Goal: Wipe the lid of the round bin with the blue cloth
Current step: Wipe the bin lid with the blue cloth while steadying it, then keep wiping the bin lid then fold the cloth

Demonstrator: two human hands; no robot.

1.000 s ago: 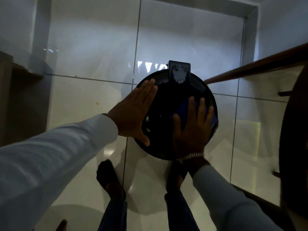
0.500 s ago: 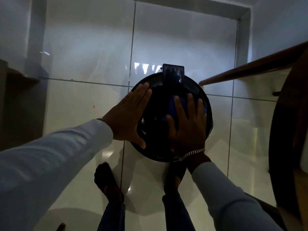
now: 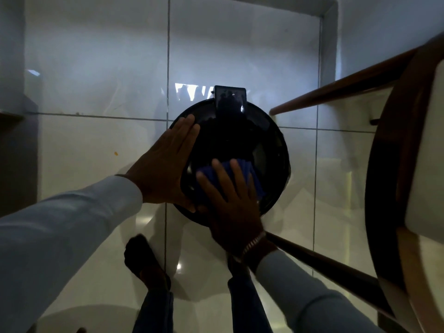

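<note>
The round black bin stands on the tiled floor below me, its glossy lid facing up, with a rectangular hinge tab at the far edge. My left hand lies flat with fingers together on the lid's left rim. My right hand presses the blue cloth flat on the near part of the lid; the cloth shows between and beyond the fingers. A metal bracelet sits on the right wrist.
A wooden chair with a pale seat and long legs stands close to the bin's right. My feet are on the pale tiles just below the bin. A dark ledge is at the left.
My right hand has slid the blue cloth from the lid's right and middle toward its near edge. The left hand stays on the left rim. The view has shifted a little.
</note>
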